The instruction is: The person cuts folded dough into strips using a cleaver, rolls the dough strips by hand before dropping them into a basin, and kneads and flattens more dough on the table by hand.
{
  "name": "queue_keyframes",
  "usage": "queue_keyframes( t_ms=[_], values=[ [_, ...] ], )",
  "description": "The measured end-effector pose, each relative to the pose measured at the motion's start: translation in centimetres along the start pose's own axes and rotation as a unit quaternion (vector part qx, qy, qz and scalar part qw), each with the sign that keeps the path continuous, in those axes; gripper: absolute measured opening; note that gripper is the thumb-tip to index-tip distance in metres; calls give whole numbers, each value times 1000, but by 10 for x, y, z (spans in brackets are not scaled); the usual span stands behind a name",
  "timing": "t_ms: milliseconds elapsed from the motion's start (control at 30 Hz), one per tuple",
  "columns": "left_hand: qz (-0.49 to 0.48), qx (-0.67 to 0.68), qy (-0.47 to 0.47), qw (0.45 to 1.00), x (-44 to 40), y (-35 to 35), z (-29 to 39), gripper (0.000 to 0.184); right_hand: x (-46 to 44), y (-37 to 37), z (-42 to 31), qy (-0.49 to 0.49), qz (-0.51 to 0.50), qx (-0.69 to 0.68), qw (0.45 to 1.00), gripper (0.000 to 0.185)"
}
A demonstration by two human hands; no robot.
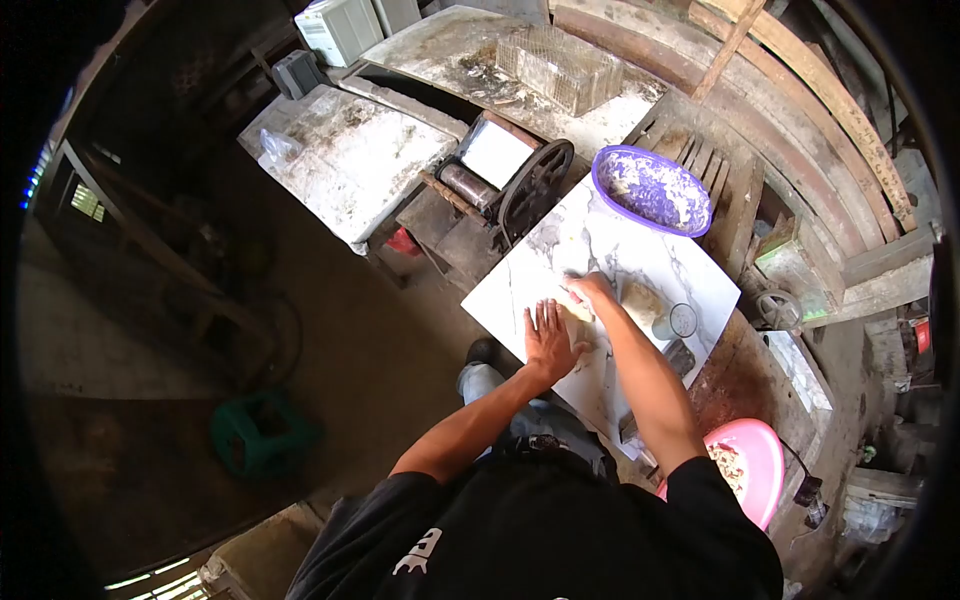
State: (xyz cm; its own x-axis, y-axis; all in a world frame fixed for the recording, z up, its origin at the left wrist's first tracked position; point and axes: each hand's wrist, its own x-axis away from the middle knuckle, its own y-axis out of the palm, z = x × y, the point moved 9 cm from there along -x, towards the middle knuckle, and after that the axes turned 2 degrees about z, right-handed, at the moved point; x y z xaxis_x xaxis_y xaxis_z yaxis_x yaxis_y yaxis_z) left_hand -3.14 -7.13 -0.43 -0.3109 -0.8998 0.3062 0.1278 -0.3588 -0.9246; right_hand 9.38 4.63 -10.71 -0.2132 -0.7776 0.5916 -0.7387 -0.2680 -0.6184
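Note:
My left hand (549, 338) lies flat on the white marbled tabletop (520, 285), fingers spread, beside a pale piece of dough (579, 311). Just past the dough, my right hand (594, 289) is closed, its fingers curled downward; what it grips, if anything, is too small to make out. Right of that hand is a larger beige lump (642, 302), perhaps dough. Next to the lump stands a clear cup (681, 321). Close to the table's near right edge sits a small grey object (679, 357), partly hidden by my right forearm.
A purple basin (607, 192) smeared with white stands at the table's far corner. Beyond the table is a roller machine with a dark handwheel (537, 190). A pink basin (768, 470) with pale pieces is at lower right, a green stool (262, 432) on the left floor.

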Motion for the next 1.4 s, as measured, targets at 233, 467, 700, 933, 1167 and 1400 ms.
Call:
queue_keyframes(
  t_ms=[233, 467, 700, 933, 1167, 1400],
  values=[
    [39, 38, 80, 995, -16, 5, 3, 91, 31, -30, 24, -4, -51, 126, 991, 46],
    [67, 34, 88, 993, -6, 6, 1, 93, 59, -59, 9, 37, 50, 81, 995, 46],
    [73, 21, 146, 986, 6, 31, 31, 95, 20, -14, 25, -7, -50, -43, 998, 43],
    [114, 34, 147, 982, 20, 16, 34, 91, 37, -46, -16, -38, 166, 191, 967, 41],
    [107, 51, 136, 984, 4, 9, 29, 88, 30, -48, 22, 14, -1, -82, 997, 52],
    [122, 28, 116, 985, 10, 18, 36, 94, 60, -60, 8, 51, 76, 128, 987, 51]
  ],
)
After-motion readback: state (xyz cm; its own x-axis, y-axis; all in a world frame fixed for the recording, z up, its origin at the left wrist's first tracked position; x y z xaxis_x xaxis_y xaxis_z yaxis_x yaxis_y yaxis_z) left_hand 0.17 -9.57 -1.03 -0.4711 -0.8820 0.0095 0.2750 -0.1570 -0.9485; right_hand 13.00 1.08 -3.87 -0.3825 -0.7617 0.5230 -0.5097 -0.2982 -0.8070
